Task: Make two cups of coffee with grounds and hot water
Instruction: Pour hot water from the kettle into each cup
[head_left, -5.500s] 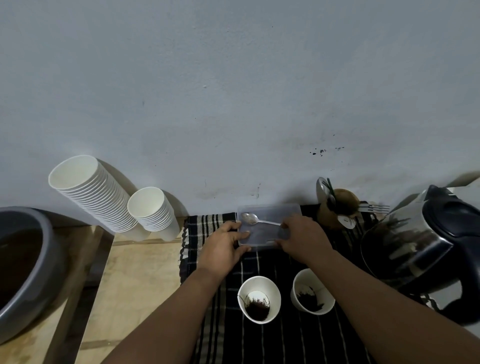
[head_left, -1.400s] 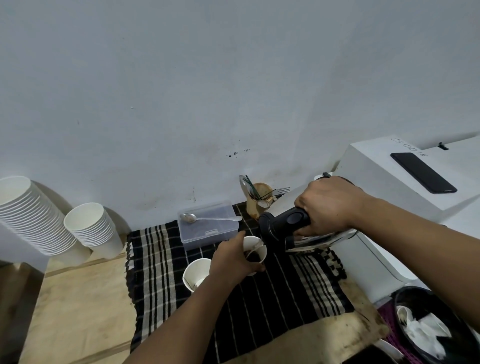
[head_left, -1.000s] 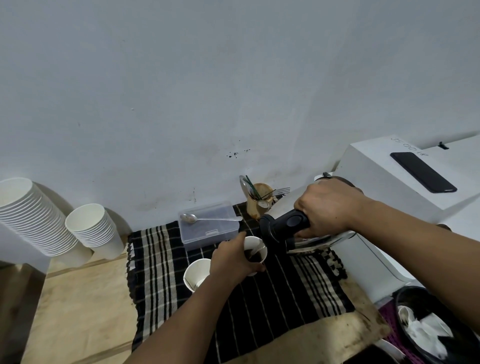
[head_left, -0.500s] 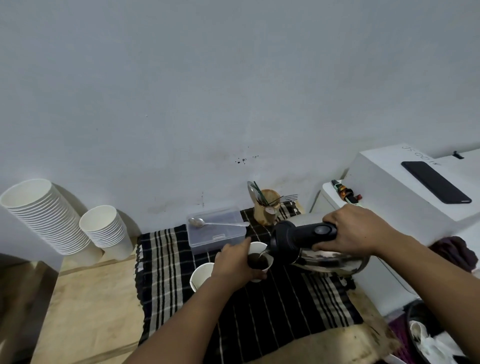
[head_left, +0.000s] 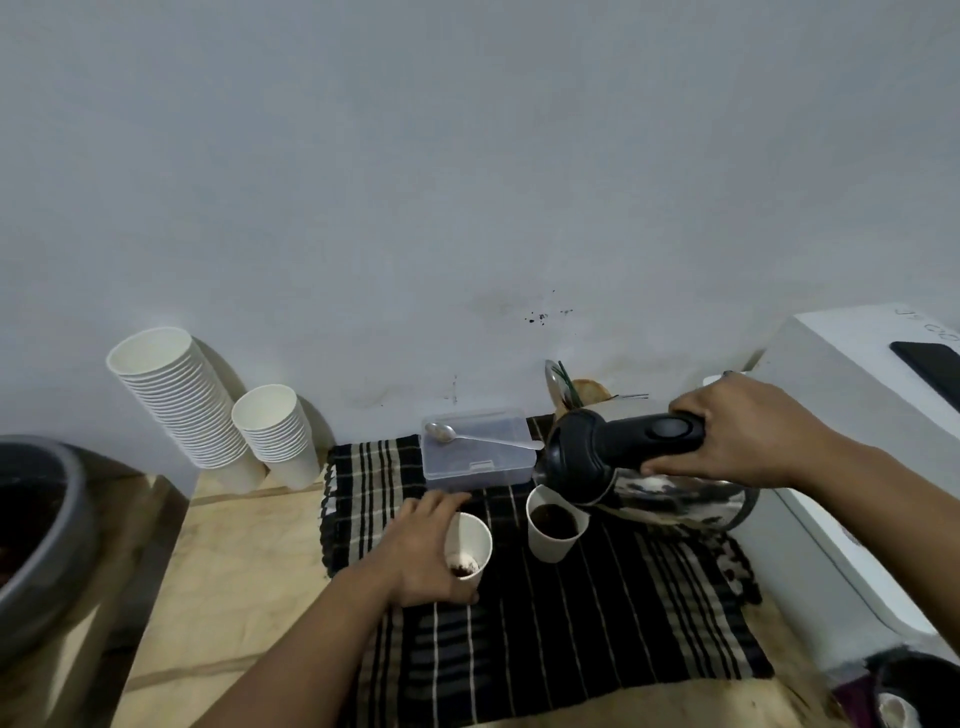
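Kettle tipped, one cup dark, one dry.
My right hand (head_left: 737, 431) grips the kettle (head_left: 623, 467); my left hand (head_left: 423, 551) wraps the cup (head_left: 470, 540), fingertips hidden behind it.

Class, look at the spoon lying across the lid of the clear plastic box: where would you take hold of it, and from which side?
Pinch the spoon by its thin handle near the right end, coming from above. The handle lies flat on the box, bowl to the left; the kettle crowds that end, so wait until it moves.
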